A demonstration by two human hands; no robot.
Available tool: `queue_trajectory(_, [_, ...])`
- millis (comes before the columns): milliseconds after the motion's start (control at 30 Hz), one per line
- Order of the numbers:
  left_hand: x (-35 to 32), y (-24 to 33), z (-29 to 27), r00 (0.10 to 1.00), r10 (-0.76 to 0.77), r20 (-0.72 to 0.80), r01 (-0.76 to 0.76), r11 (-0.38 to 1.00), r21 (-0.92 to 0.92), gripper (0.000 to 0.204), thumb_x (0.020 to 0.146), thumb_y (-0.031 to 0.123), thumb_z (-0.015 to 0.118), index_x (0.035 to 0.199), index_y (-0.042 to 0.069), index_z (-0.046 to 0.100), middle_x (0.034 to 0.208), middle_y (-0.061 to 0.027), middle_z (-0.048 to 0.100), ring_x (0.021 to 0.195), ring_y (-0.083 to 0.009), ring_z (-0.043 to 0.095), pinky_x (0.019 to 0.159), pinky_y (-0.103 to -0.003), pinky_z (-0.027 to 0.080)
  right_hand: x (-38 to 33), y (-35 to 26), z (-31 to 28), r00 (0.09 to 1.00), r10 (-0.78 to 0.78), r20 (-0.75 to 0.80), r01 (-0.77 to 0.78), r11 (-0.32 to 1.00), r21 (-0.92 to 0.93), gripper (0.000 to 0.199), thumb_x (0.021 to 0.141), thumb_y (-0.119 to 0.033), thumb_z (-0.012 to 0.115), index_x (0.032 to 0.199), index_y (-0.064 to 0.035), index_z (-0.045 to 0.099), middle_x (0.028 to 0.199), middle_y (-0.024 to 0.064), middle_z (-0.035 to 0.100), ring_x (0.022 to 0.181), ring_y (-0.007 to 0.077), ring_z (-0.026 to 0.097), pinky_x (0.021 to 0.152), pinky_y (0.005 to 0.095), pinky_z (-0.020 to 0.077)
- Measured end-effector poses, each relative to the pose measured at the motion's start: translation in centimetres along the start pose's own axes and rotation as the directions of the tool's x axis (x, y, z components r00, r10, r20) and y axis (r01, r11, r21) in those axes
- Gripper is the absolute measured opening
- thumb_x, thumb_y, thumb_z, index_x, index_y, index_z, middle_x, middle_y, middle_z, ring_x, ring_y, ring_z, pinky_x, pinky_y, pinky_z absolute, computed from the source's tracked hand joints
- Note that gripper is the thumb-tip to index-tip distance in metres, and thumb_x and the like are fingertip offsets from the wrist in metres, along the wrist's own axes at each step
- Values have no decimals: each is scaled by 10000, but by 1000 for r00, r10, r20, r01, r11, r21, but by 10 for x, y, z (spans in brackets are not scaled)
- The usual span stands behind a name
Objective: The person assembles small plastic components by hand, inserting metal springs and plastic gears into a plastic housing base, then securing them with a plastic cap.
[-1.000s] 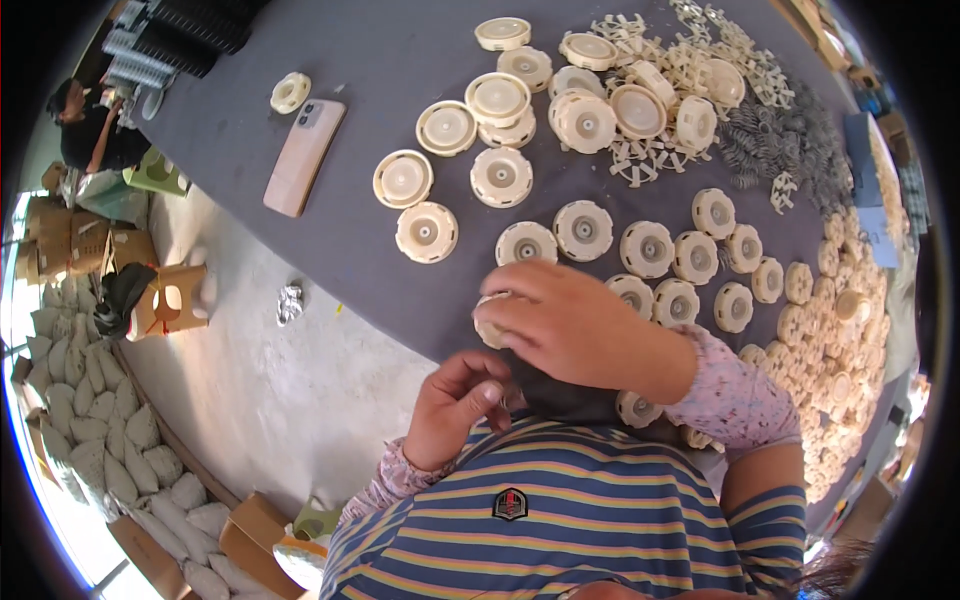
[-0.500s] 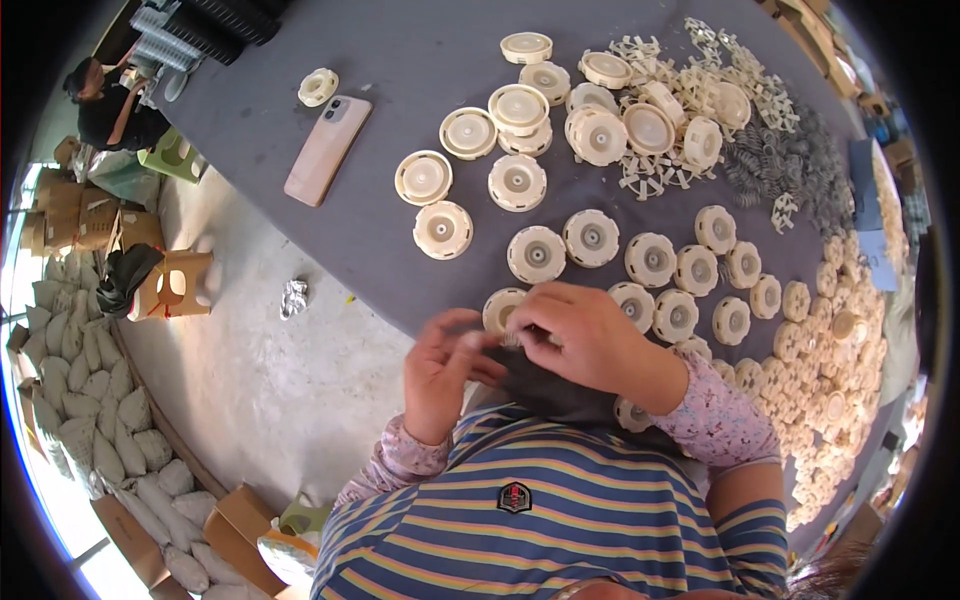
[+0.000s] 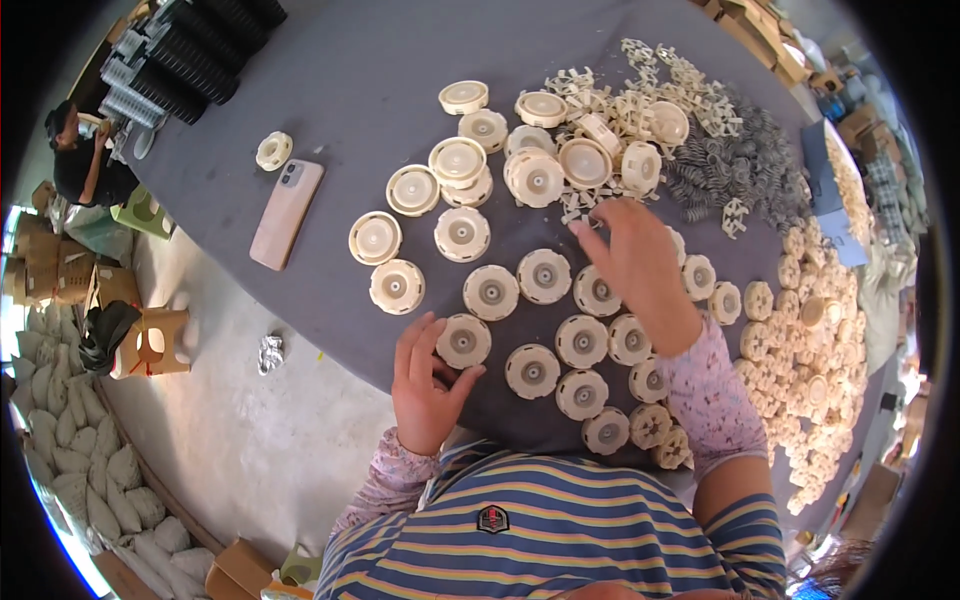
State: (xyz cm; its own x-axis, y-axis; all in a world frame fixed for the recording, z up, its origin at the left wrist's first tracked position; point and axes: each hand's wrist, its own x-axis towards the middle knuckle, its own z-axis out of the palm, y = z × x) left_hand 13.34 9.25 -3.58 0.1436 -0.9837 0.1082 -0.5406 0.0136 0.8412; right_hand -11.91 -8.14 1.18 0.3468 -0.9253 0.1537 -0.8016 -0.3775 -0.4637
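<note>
My left hand (image 3: 428, 385) curls round the near-left edge of a round cream plastic housing (image 3: 463, 341) on the table, thumb at its lower rim and fingers at its left side. The housing lies face up, a small hub at its centre. Farther right, my right hand (image 3: 645, 265) reaches over other housings to the near edge of a heap of small cream plastic clips (image 3: 690, 85). Its thumb and fingers come together among the clips; what lies between the fingertips is too small to make out. Several similar housings (image 3: 545, 275) lie in loose rows between and beyond my hands.
A heap of dark metal springs (image 3: 745, 160) lies right of the clips. Many small cream wheel-shaped parts (image 3: 810, 370) cover the right side. At left are a phone (image 3: 287, 215), a lone cream ring (image 3: 274, 151) and stacked black trays (image 3: 190, 60). A person (image 3: 85, 160) sits beyond the table's far-left corner.
My hands were together over a housing near the table's front edge. The right has moved away and forward to the clips; the left has stayed by the housing. The whole view has shifted.
</note>
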Motion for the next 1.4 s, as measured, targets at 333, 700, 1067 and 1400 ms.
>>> queue_trajectory(333, [-37, 10, 9, 960, 216, -178, -230, 971, -63, 632, 834, 43, 878, 1391, 7, 584, 1415, -180, 533, 690, -100, 583, 581, -222, 501, 8, 31, 8, 964, 263, -45, -266, 959, -93, 635, 798, -378, 849, 1223, 12, 584, 1174, 219, 670, 1083, 405, 689, 870, 485, 573])
queue_trajectory(700, [-52, 58, 62, 761, 585, 281, -531, 810, -248, 398, 854, 105, 873, 1211, 47, 708, 1193, -135, 691, 883, -283, 754, 650, -354, 622, -65, 85, -72, 969, 123, 216, -157, 976, 153, 692, 774, -294, 825, 1385, -25, 640, 1153, 184, 696, 947, 279, 682, 838, 393, 562])
queue_trajectory(1067, [-66, 100, 117, 461, 767, 446, -688, 626, -367, 399, 831, 160, 885, 1182, 71, 719, 1240, -119, 681, 959, -269, 743, 741, -369, 623, -273, 79, -80, 668, 600, -439, -276, 749, 603, 686, 849, -132, 825, 1467, -8, 555, 1249, 155, 621, 1032, 228, 650, 895, 355, 551])
queue_trajectory(1400, [-93, 145, 191, 354, 600, 717, -817, 571, -75, 1063, 807, 542, 850, 1660, 136, 363, 1679, -192, 298, 1564, -450, 255, 1197, -733, 216, -422, 41, -35, 385, 485, -785, -652, 745, 140, 787, 804, -87, 797, 1505, 49, 468, 1328, 230, 576, 1234, 396, 545, 1088, 496, 430])
